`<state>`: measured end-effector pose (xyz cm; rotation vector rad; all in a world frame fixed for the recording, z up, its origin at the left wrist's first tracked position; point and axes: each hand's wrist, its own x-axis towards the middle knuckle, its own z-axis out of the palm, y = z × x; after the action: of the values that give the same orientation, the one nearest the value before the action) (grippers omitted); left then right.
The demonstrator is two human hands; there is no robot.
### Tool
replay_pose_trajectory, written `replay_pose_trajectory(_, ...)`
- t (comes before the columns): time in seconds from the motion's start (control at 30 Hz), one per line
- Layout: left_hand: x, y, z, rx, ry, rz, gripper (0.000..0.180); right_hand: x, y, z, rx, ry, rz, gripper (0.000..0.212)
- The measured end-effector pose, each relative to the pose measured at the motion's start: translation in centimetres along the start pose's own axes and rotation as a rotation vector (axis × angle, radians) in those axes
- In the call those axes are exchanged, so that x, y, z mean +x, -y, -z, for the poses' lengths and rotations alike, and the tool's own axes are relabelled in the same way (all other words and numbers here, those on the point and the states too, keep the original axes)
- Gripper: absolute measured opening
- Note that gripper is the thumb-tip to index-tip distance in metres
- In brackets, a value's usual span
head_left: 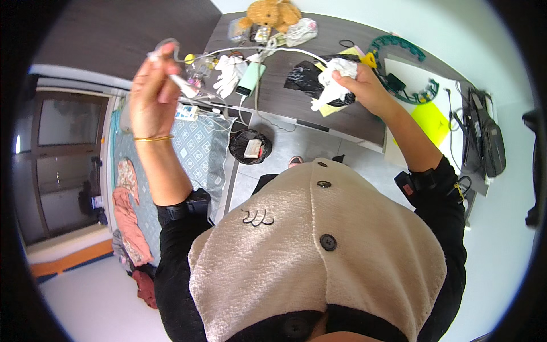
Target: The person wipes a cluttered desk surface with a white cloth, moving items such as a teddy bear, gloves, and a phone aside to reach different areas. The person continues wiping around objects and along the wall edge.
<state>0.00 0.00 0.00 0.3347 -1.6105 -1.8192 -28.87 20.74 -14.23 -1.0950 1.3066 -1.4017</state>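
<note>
My left hand (152, 94) is raised at the far left, fingers closed on a white cable (183, 86) with a slim white end piece below the fingertips. From there, a white cord seems to run right across the desk toward my other hand. My right hand (364, 86) grips a crumpled white tissue or cloth (337, 80) over the desk. Under and beside it lies a crinkled black plastic bag (305, 78), with some yellow paper showing below. Between the hands sit a pale green power bank (251, 78) and a white glove (229, 74).
A teddy bear (270, 14) lies at the back of the dark desk (342, 126). To the right are a green curved strip (399, 41), a bright yellow sheet (431, 122) and a black case (488, 134). Below stands a black-lined bin (236, 149); a patterned bed (194, 151) is left.
</note>
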Motion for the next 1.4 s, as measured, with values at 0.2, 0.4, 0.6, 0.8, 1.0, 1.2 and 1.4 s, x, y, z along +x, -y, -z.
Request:
replay_pose_trajectory(0.2, -2.6, 3.7, -2.4, 0.215, -0.108, 0.183, 0.028, 3.8, 4.0, -7.0, -0.135, 0.064, 0.252, 0.017)
replay_pose_trajectory(0.4, -3.8, 4.2, -1.1, 0.237, -0.108, 0.214, 0.025, 6.3, 5.3, -12.9, -0.751, 0.158, 0.944, 0.028)
replay_pose_trajectory(0.6, -4.6, 4.0, 1.3, 0.351, -0.074, 0.213, 0.022, 6.1, -1.5, -9.9, -0.529, 0.215, 0.645, 0.031)
replay_pose_trajectory(0.8, -4.8, 3.5, 3.6, 0.43, 0.013, 0.231, 0.022, -1.8, -18.0, -4.4, -0.442, 0.26, -0.213, 0.032)
replay_pose_trajectory(1.0, -3.7, 3.9, 5.7, 0.532, 0.109, 0.305, 0.021, -5.0, -27.8, -4.4, 0.347, -0.126, -0.801, 0.043)
replay_pose_trajectory(1.2, -3.2, 3.3, 8.0, 0.719, 0.326, 0.354, 0.019, -4.5, -30.9, -8.3, 0.776, -0.485, -0.763, 0.031)
replay_pose_trajectory(1.4, -2.3, 4.2, 9.6, 0.815, 0.484, 0.248, 0.017, -5.1, -31.1, -9.7, 0.942, -0.613, -0.669, 0.035)
